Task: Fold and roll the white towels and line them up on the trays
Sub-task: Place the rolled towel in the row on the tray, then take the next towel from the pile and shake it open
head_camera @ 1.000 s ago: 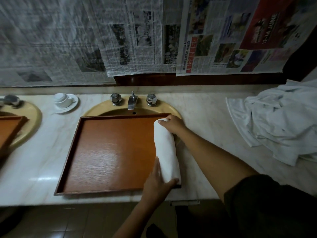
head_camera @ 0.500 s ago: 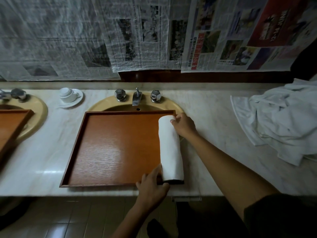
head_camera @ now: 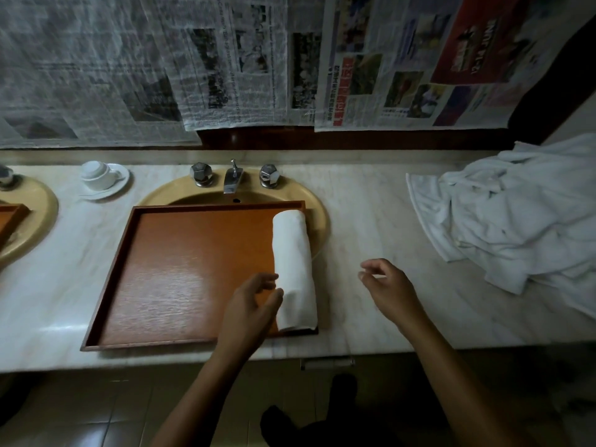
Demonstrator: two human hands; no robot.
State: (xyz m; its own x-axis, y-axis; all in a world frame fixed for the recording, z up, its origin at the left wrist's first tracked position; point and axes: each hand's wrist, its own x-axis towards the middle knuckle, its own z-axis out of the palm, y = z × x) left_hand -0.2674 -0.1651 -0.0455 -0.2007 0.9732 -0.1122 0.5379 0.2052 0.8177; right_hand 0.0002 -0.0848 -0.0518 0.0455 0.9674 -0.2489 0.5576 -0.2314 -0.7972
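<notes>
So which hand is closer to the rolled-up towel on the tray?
Left. The left hand is right beside the rolled towel, at its near end; the right hand hovers over the counter farther to the towel's right, clearly apart.

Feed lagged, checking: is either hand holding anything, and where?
Nothing is gripped. Right hand is free; left hand lies open beside the rolled towel, near its front end.

Rolled towel [head_camera: 293, 269] along tray's [head_camera: 180, 272] right edge

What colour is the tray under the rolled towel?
The tray is reddish-brown with a wood grain; the head view shows it best.
</notes>
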